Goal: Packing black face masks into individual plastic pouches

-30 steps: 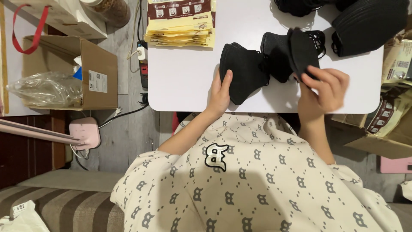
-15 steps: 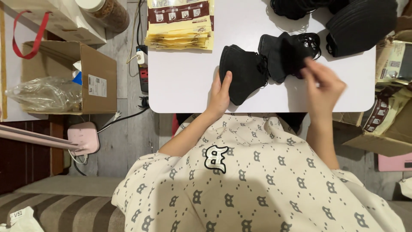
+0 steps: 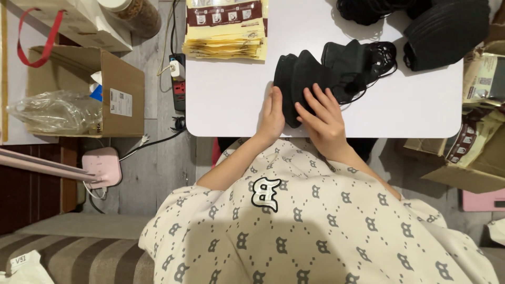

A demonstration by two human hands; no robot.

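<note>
Both hands flat, fingers spread: left hand [image 3: 273, 113] and right hand [image 3: 322, 118] pressing black mask stack [image 3: 302, 79] on worktop [image 3: 231, 94]. Loose masks [image 3: 363, 63] unstacked.

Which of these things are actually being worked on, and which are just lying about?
In hand:
left hand and right hand, both on the stack of black masks
loose black masks beside it
white table

Lying about:
yellow packets
cardboard box
power strip
pink lamp base
</note>
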